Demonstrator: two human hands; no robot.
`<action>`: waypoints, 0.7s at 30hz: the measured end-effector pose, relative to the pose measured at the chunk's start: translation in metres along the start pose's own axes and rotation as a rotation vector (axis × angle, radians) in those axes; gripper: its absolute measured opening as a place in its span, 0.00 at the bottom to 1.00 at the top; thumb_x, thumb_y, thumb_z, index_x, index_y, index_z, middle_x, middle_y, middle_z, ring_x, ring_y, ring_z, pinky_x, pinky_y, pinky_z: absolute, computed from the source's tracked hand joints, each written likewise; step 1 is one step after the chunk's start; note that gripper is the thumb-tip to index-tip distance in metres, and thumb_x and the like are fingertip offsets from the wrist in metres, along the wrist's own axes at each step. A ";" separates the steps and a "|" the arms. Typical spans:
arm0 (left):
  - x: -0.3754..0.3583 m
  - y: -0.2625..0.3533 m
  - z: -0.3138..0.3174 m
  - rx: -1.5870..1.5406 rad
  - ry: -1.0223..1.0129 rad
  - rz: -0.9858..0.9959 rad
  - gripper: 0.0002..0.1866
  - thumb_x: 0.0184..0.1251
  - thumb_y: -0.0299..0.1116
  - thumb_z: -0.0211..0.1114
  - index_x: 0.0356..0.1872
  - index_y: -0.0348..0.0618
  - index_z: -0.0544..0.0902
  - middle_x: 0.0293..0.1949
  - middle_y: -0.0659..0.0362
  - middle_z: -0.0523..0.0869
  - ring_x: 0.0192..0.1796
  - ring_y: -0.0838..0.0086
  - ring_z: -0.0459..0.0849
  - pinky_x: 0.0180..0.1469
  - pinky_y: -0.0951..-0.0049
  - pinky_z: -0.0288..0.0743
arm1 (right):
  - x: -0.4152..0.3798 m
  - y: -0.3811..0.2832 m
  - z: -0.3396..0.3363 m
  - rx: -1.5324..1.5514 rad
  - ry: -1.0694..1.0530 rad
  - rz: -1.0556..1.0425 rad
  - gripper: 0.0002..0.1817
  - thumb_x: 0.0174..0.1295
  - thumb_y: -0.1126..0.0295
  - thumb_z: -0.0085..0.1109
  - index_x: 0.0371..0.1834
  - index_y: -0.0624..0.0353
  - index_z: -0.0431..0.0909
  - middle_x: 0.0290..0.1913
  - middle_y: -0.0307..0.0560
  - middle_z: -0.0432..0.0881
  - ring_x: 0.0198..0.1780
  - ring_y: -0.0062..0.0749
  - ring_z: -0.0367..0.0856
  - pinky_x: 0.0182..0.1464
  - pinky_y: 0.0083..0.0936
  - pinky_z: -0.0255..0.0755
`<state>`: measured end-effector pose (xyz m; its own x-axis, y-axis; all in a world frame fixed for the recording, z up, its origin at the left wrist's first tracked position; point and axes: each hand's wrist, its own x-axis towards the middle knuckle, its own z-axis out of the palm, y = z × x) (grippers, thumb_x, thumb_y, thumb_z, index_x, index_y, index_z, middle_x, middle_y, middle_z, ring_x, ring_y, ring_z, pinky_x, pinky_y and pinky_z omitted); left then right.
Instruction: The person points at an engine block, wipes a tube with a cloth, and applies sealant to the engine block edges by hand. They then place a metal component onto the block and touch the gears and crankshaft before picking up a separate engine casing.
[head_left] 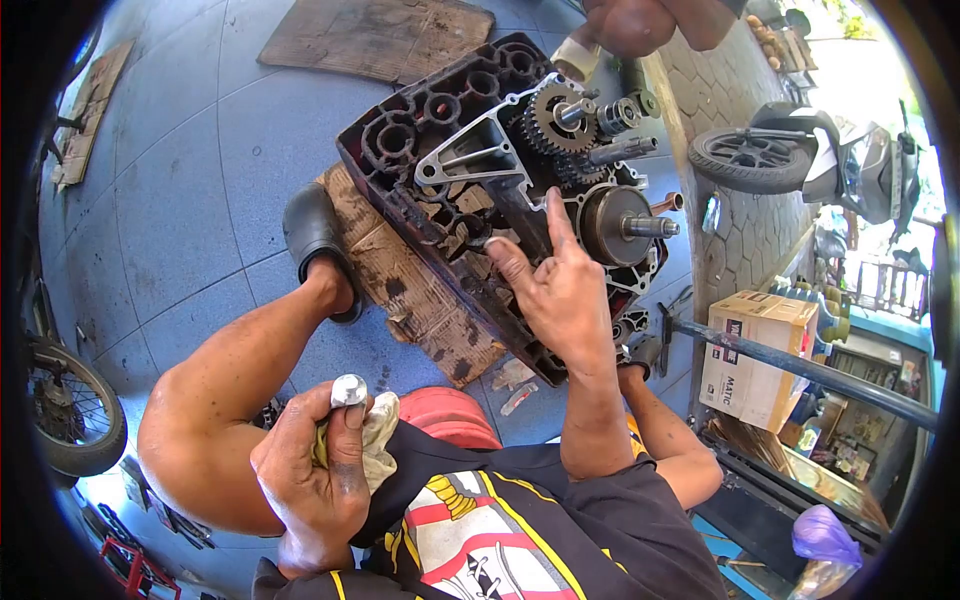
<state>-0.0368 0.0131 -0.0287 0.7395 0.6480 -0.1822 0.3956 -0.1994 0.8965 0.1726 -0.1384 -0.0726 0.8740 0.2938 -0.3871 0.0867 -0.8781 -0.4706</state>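
Observation:
My left hand (310,470) is closed around a small tube (348,391) with a silver end, held above my lap. A pale rag (380,435) is bunched beside that tube, against the same hand. My right hand (560,300) reaches forward with thumb and index finger spread and nothing in it. Its index fingertip is at the rim of an engine crankcase half (480,150); whether it touches is hard to tell. Gears (553,118) on shafts and a round crankshaft (612,226) sit in the crankcase, which rests on a greasy crate (375,135).
Stained cardboard (385,270) lies under the crate, with another sheet (370,40) beyond. Another person's hand (630,25) shows at the top. A carton (755,350) and a metal bar (800,370) are at right. A motorcycle (810,160) stands outside; a wheel (70,410) is at left.

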 end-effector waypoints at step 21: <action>-0.001 -0.002 -0.002 0.013 -0.020 0.034 0.05 0.67 0.19 0.67 0.41 0.29 0.84 0.34 0.47 0.88 0.36 0.59 0.90 0.42 0.67 0.81 | 0.016 0.013 0.000 0.114 0.078 -0.046 0.44 0.66 0.42 0.67 0.74 0.67 0.69 0.14 0.51 0.78 0.20 0.34 0.83 0.31 0.34 0.76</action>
<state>-0.0394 0.0139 -0.0291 0.7633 0.6260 -0.1594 0.3768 -0.2311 0.8970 0.1877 -0.1453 -0.0852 0.9051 0.2988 -0.3025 0.0764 -0.8142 -0.5756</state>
